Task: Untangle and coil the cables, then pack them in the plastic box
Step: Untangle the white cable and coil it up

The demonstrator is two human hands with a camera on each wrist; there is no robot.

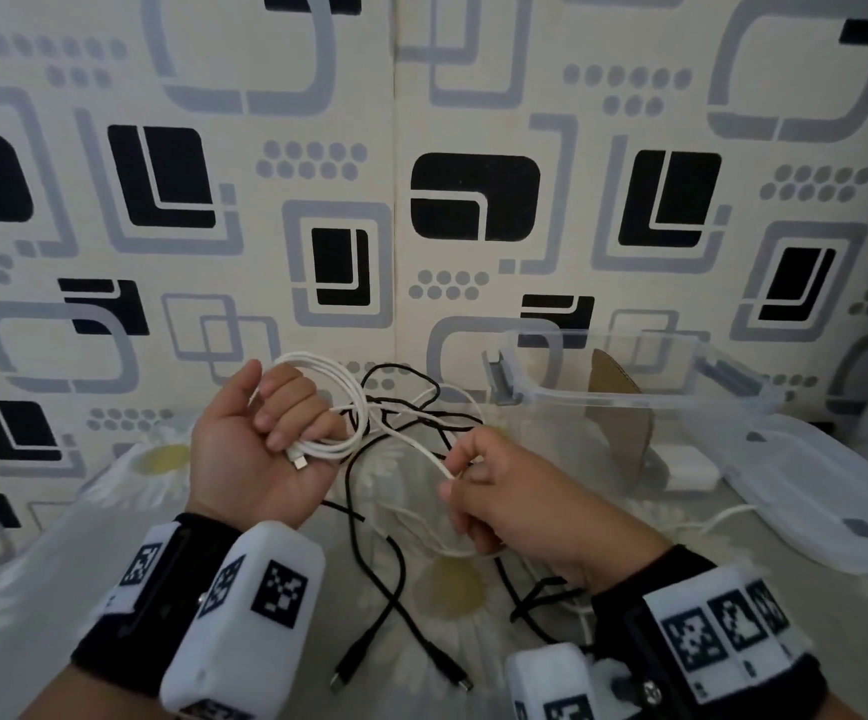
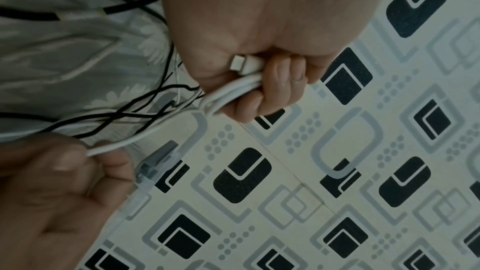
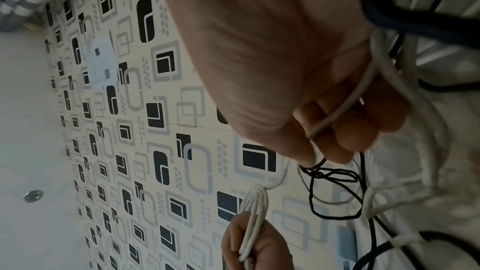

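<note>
My left hand (image 1: 265, 439) is raised palm up and grips several loops of a white cable (image 1: 353, 402), its plug end (image 2: 241, 64) lying in the palm. The same cable runs right to my right hand (image 1: 478, 485), which pinches it between thumb and fingers (image 3: 332, 118). Black cables (image 1: 400, 579) are tangled with the white one between and below the hands; two black plugs lie near the front. The clear plastic box (image 1: 629, 397) stands open at the right against the wall.
The box's clear lid (image 1: 837, 491) lies at the far right, with a small white adapter (image 1: 686, 467) beside it. A brown cardboard piece (image 1: 624, 407) leans in the box. The surface is a pale flower-print cloth (image 1: 161, 459); patterned wall behind.
</note>
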